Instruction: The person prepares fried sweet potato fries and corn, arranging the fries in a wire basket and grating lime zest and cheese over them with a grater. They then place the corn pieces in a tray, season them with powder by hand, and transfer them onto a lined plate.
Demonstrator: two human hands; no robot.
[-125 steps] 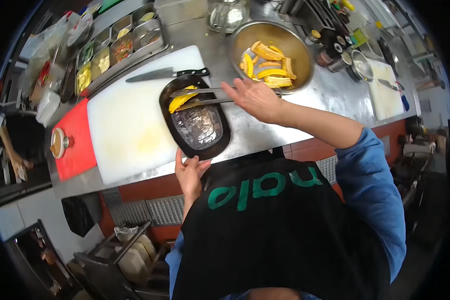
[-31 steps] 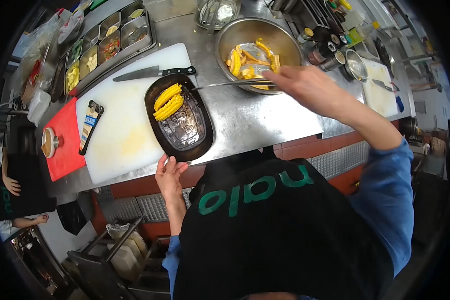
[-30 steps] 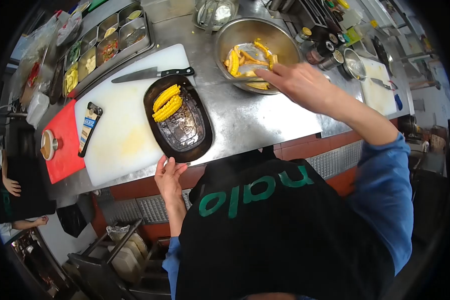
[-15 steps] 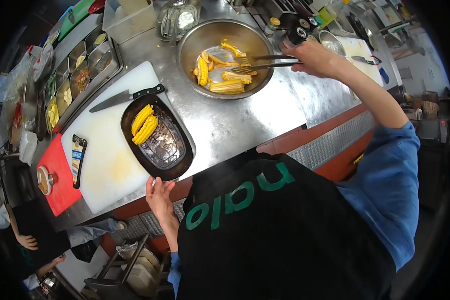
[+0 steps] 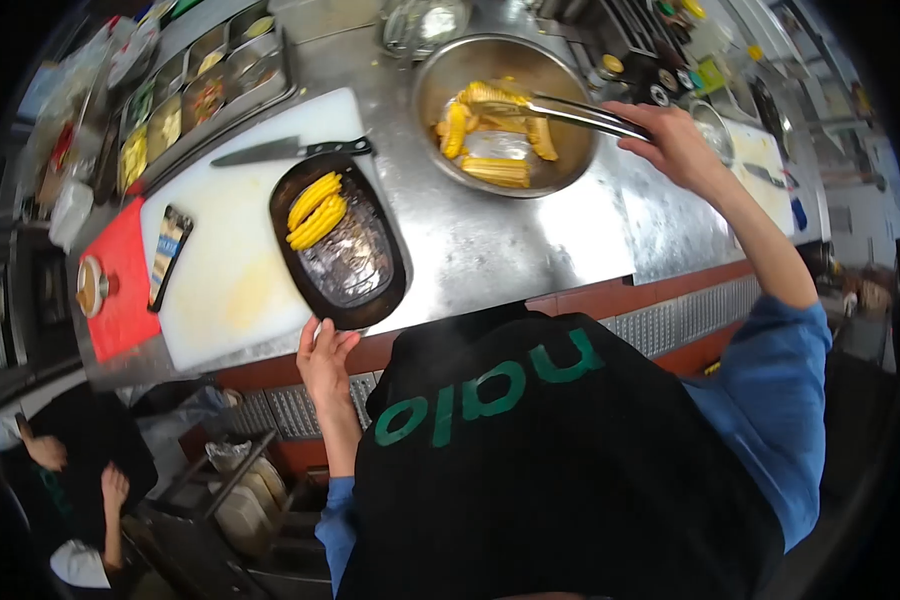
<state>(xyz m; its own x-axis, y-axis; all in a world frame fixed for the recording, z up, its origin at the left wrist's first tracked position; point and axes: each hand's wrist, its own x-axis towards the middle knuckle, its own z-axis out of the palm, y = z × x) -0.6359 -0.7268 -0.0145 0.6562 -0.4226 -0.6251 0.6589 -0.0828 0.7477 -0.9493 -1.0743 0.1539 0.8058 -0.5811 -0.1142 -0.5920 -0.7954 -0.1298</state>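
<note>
Right hand (image 5: 675, 145) has its fingers curled narrow around the handle end of some metal tongs (image 5: 592, 116), which reach left into the big steel bowl (image 5: 567, 82). The tips are in among the yellow corn pieces (image 5: 496, 172), over on the far side of the bowl. It's a bit blurry there, so I can't really say if they've got a piece pinched.

Left hand (image 5: 326, 362) is at the near end of the dark oval dish (image 5: 348, 272), fingers loosely spread, fingertips up at the rim. Looks like they're touching it, but I wouldn't swear to it. Two corn strips (image 5: 316, 212) lie side by side in the far left part of that dish, which sits partly on the white cutting board (image 5: 215, 225) and partly on the steel counter (image 5: 510, 245).

A knife (image 5: 260, 152) lies along the far end of the board, black handle pointing right, just past the dish. Over on the left there's a printed packet (image 5: 170, 252) across the white board's edge, then a red board (image 5: 120, 235) with a small pale cup (image 5: 90, 287) on it. Another person (image 5: 85, 445) is down at the lower left, well apart from the dish.
</note>
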